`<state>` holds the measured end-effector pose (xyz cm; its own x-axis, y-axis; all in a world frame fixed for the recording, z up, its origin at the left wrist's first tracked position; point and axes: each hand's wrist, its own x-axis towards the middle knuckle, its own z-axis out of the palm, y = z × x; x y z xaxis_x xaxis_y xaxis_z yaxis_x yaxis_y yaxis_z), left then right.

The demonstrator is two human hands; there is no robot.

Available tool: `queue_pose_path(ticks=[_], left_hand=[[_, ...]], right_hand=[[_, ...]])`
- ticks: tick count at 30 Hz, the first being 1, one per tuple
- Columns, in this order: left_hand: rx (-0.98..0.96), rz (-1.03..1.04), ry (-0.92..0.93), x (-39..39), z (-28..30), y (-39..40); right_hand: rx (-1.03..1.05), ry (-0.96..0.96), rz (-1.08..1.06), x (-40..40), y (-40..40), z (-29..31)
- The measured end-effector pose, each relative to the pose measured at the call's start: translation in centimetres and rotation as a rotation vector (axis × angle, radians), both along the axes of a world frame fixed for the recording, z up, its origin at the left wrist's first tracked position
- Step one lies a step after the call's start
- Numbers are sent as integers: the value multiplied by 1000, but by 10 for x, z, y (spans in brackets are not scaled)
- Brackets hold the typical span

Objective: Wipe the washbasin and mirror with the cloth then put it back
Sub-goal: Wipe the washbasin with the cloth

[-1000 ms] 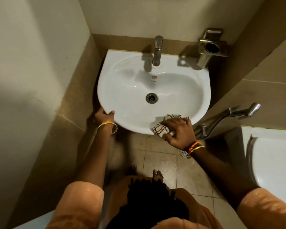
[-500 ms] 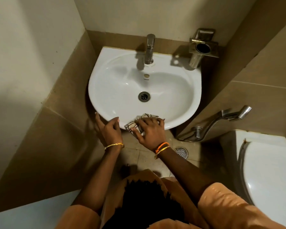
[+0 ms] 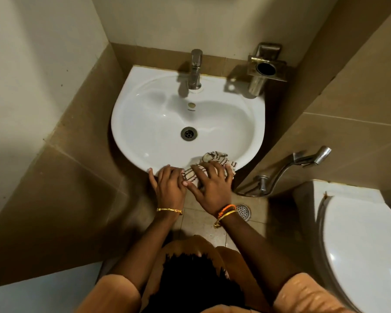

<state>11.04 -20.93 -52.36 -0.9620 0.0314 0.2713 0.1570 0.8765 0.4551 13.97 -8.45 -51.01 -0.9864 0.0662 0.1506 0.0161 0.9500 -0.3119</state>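
Note:
The white washbasin (image 3: 131, 105) is fixed to the back wall, seen from above. A cream cloth with dark stripes (image 3: 215, 157) lies bunched on its front rim, right of centre. My right hand (image 3: 210, 186) presses down on the cloth with spread fingers. My left hand (image 3: 169, 186) rests on the front rim just left of the cloth, its fingers lying over the edge and its fingertips touching my right thumb. No mirror is in view.
A steel tap (image 3: 195, 68) stands at the basin's back, with a steel holder (image 3: 265, 68) on the wall to its right. A hand spray (image 3: 312, 158) hangs on the right wall above a toilet (image 3: 359, 245). A floor drain (image 3: 244, 211) lies below my right wrist.
My left hand slid along the rim from the basin's left side to its front. My right hand carried the cloth left along the front rim, then back right, and its fingers have spread out.

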Motion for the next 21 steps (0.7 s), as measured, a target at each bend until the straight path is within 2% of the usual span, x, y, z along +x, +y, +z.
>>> queue_pose_path(ticks=[4,7,9,12,17,21], left_hand=[[-36,-34,31,1,2,-9],[-109,-5,16,-1,9,0],[-159,56,-104,-5,23,14],[-242,57,-418,-13,46,31],[-212,-138,-706,-34,58,40],[-121,-278,-735,-42,63,29]], right_hand=[[75,-8,183,-4,41,-2],[31,-63,198,-13,92,1],[-33,-80,161,-22,118,2],[-177,-78,20,-42,137,2],[-228,-36,-318,-39,77,-7],[-264,-3,-369,-2,21,-7]])
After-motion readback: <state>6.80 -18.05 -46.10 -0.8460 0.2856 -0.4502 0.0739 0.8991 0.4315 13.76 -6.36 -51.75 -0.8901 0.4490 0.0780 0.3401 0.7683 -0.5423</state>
